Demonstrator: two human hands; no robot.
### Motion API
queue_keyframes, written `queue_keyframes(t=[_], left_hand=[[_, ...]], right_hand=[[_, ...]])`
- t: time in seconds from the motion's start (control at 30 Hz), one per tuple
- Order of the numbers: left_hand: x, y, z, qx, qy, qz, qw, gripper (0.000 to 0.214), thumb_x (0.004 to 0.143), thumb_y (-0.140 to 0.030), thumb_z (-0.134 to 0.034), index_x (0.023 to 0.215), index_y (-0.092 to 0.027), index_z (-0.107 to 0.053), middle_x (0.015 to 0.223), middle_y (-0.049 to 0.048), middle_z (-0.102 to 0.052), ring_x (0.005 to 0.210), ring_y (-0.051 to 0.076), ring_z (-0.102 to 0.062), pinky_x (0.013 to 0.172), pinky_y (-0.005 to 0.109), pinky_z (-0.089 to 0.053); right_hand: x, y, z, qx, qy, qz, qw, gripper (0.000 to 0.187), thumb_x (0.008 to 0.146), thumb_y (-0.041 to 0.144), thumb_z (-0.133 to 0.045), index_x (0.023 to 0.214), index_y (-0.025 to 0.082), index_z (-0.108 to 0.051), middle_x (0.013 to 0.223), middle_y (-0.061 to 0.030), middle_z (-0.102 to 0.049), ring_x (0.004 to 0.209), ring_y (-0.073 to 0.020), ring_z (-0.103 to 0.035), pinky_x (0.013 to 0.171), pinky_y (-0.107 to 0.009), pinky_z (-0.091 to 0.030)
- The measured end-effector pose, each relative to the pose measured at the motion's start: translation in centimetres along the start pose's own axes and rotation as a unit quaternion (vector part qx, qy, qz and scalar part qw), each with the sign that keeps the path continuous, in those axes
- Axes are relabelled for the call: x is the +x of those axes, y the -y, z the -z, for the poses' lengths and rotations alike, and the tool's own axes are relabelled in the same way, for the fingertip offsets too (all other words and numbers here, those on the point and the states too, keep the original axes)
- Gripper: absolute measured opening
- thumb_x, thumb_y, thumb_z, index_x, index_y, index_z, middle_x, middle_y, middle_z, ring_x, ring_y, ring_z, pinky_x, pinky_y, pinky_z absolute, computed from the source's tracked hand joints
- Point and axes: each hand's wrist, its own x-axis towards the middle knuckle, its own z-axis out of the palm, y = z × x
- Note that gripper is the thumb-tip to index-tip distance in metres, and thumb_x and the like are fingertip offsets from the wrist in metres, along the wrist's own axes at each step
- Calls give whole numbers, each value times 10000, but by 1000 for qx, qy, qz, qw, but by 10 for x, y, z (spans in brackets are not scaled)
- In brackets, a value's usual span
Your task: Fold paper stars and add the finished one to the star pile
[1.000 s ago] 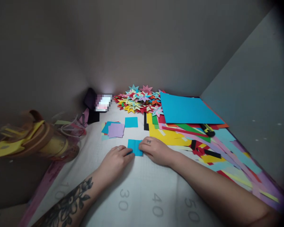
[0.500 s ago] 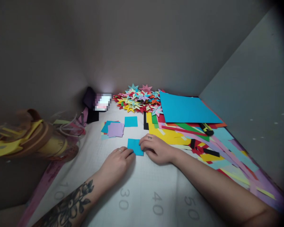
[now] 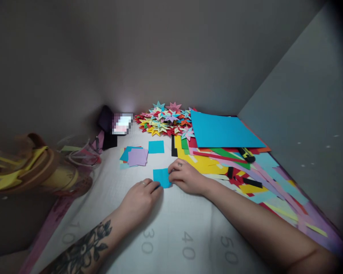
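Note:
A small blue paper square (image 3: 160, 177) lies in front of me on the white gridded mat, its right side bending up a little. My right hand (image 3: 185, 176) is closed, thumb and fingers pinching the square's right edge. At the lower left corner, my left hand (image 3: 145, 192) has its bent fingers together on the paper. Just beyond is another blue square (image 3: 156, 147), lying flat. To its left sits a small stack of coloured squares with a lilac square (image 3: 137, 156) on top.
Folded paper stars (image 3: 165, 120) are heaped at the back by the wall. A large blue sheet (image 3: 225, 131), a yellow-and-black cutter (image 3: 247, 155) and many paper strips (image 3: 274, 186) cover the right side. A lit phone (image 3: 122, 124) and a lidded cup (image 3: 54, 171) stand left.
The square's right edge has lifted and curved under my right hand's fingers. My left hand stays at its corner. The whole view has shifted slightly.

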Motion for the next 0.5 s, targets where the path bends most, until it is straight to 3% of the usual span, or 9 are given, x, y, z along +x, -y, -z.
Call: queue_keyframes(t=[0.2, 0.5], left_hand=[[-1, -4, 1, -5, 6, 9, 1000, 265, 857, -124, -494, 1094, -204, -582, 1039, 82, -620, 998, 230, -530, 834, 361, -455], [1, -11, 3, -6, 32, 22, 999, 253, 843, -96, -494, 1069, -172, -578, 1064, 95, -608, 1002, 241, -538, 838, 385, -457]], right_hand=[[5, 2, 0, 35, 7, -52, 998, 135, 831, 148, -544, 745, 189, -639, 907, -44, -595, 866, -188, -487, 787, -339, -416], [14, 8, -14, 3, -9, -139, 990, 139, 816, 152, -543, 696, 180, -608, 874, -35, -570, 867, -183, -479, 773, -333, -388]])
